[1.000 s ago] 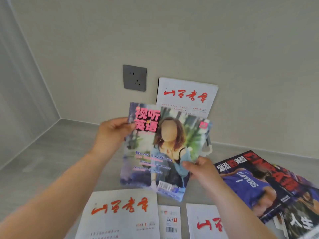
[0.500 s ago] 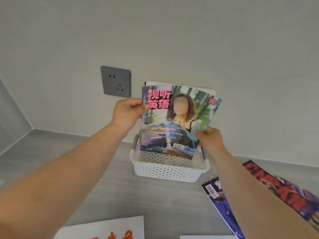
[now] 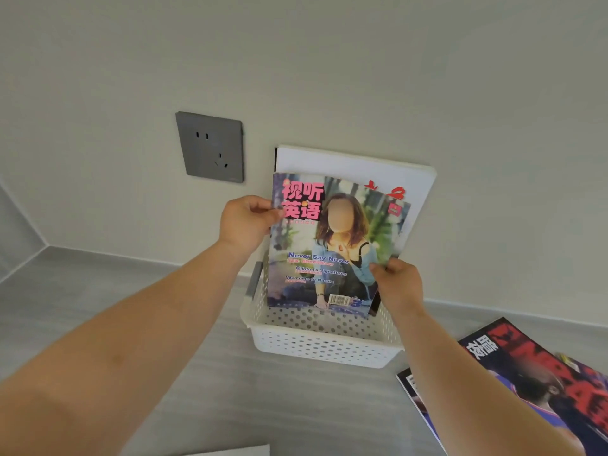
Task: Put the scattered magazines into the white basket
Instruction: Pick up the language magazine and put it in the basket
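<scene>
A colourful magazine (image 3: 316, 258) with pink Chinese title stands upright in the white perforated basket (image 3: 325, 343), its lower edge inside the rim. My left hand (image 3: 245, 222) grips its upper left edge. My right hand (image 3: 396, 284) pinches its lower right edge. Behind it a white magazine (image 3: 355, 166) with red characters leans in the basket against the wall. A basketball magazine (image 3: 539, 386) lies flat on the grey surface at the right.
A grey wall socket (image 3: 210, 146) is mounted on the wall left of the basket. The corner of a white magazine (image 3: 243, 450) shows at the bottom edge. The wall meets the grey surface just behind the basket.
Both hands have carried the colourful magazine forward from above the scattered ones and lowered it into the basket. The view has moved closer to the wall.
</scene>
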